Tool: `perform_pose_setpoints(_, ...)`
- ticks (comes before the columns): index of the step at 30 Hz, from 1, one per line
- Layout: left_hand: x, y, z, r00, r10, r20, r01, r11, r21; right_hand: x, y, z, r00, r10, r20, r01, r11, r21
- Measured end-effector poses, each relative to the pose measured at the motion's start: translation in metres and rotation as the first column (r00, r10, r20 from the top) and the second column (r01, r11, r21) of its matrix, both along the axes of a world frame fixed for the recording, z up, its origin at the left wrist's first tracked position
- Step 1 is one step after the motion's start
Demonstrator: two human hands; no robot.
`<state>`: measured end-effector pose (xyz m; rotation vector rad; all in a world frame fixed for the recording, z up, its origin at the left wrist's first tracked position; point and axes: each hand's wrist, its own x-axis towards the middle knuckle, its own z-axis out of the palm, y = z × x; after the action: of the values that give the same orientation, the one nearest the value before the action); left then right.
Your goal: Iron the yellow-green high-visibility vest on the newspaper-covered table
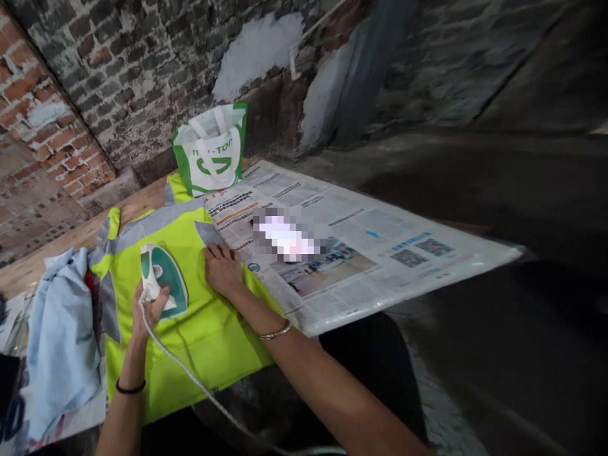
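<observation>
Partly legible lettering on your bag, printed signs on your newspaper
On the white-and-green bag (228, 174) you see green lettering, its middle crossed by a strap (205, 150); the right part looks like "TO" plus a further letter, above a large green logo (213, 166). Your newspaper (327, 202) carries two square QR codes (409, 258) beside blue print, a round blue emblem (254, 267) near its left edge, and red heading characters, all too small to read.
</observation>
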<state>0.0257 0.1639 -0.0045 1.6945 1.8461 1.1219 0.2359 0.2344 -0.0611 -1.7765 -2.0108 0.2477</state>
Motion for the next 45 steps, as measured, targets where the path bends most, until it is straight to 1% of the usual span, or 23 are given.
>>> perform_pose_setpoints(2,-0.002,-0.007,-0.001,0.999,-0.032,-0.011,0.032,0.999,0.003,0.000,0.000,-0.001,1.000,0.000,-0.002,0.000,1.000,0.004)
perform_pose_setpoints(4,0.000,-0.001,0.001,0.999,-0.044,-0.025,0.045,0.999,0.009,0.001,0.000,-0.002,1.000,0.003,0.004,-0.003,1.000,0.005)
perform_pose_setpoints(6,0.005,0.016,0.004,0.999,-0.043,-0.028,0.043,0.999,0.009,0.001,0.000,-0.004,1.000,0.002,0.017,-0.002,1.000,-0.003)
perform_pose_setpoints(11,0.027,0.079,0.007,1.000,-0.004,-0.023,0.004,1.000,0.025,0.000,0.001,-0.007,1.000,-0.004,0.025,0.004,1.000,-0.004)
perform_pose_setpoints(13,0.034,0.094,0.007,0.999,0.022,-0.024,-0.021,0.999,0.039,-0.001,0.002,-0.008,1.000,-0.013,0.017,0.013,1.000,-0.017)
perform_pose_setpoints(14,0.037,0.096,0.006,0.999,0.032,-0.025,-0.031,0.998,0.045,-0.001,0.003,-0.008,1.000,-0.013,0.013,0.014,1.000,-0.022)
perform_pose_setpoints(15,0.038,0.095,0.006,0.999,0.038,-0.026,-0.037,0.998,0.051,-0.002,0.003,-0.007,1.000,-0.010,0.009,0.010,1.000,-0.024)
perform_pose_setpoints(17,0.039,0.084,0.006,0.999,0.031,-0.032,-0.029,0.998,0.054,-0.002,0.004,-0.005,1.000,0.003,0.004,-0.003,1.000,-0.026)
perform_pose_setpoints(22,0.035,0.034,0.006,0.998,-0.054,-0.042,0.054,0.998,0.013,-0.002,0.002,0.002,1.000,0.001,-0.010,-0.001,1.000,-0.031)
perform_pose_setpoints(25,0.032,0.020,0.006,0.993,-0.110,-0.035,0.110,0.994,-0.023,-0.001,0.001,0.005,1.000,0.005,-0.021,-0.006,1.000,-0.029)
perform_pose_setpoints(28,0.030,0.029,0.009,0.988,-0.156,-0.009,0.156,0.987,-0.047,-0.001,0.001,0.005,1.000,0.006,-0.021,-0.007,1.000,-0.031)
perform_pose_setpoints(31,0.032,0.055,0.013,0.986,-0.168,0.018,0.169,0.984,-0.053,0.000,0.001,0.002,1.000,0.001,-0.006,-0.001,1.000,-0.027)
perform_pose_setpoints(33,0.039,0.076,0.013,0.989,-0.148,0.026,0.149,0.988,-0.044,0.000,0.001,0.001,1.000,-0.001,0.006,0.001,1.000,-0.030)
perform_pose_setpoints(35,0.048,0.093,0.011,0.995,-0.101,0.021,0.101,0.995,-0.018,0.000,0.001,0.000,1.000,-0.001,0.012,0.002,0.999,-0.040)
perform_pose_setpoints(37,0.058,0.103,0.007,0.999,-0.039,0.008,0.039,0.999,0.015,0.000,0.000,0.000,1.000,-0.003,0.015,0.004,0.999,-0.054)
perform_pose_setpoints(38,0.061,0.103,0.005,1.000,-0.008,0.000,0.008,0.999,0.031,0.000,0.000,0.000,1.000,-0.002,0.013,0.003,0.998,-0.058)
perform_pose_setpoints(40,0.065,0.095,0.001,0.999,0.039,-0.013,-0.038,0.997,0.060,0.001,0.000,0.002,1.000,0.001,0.006,-0.001,0.998,-0.066)
perform_pose_setpoints(42,0.062,0.077,-0.002,0.998,0.058,-0.027,-0.056,0.995,0.079,0.000,0.000,0.003,1.000,0.007,-0.005,-0.008,0.998,-0.065)
perform_pose_setpoints(45,0.045,0.040,-0.002,0.998,0.045,-0.044,-0.042,0.996,0.077,0.000,0.000,0.005,1.000,0.005,-0.018,-0.006,0.999,-0.047)
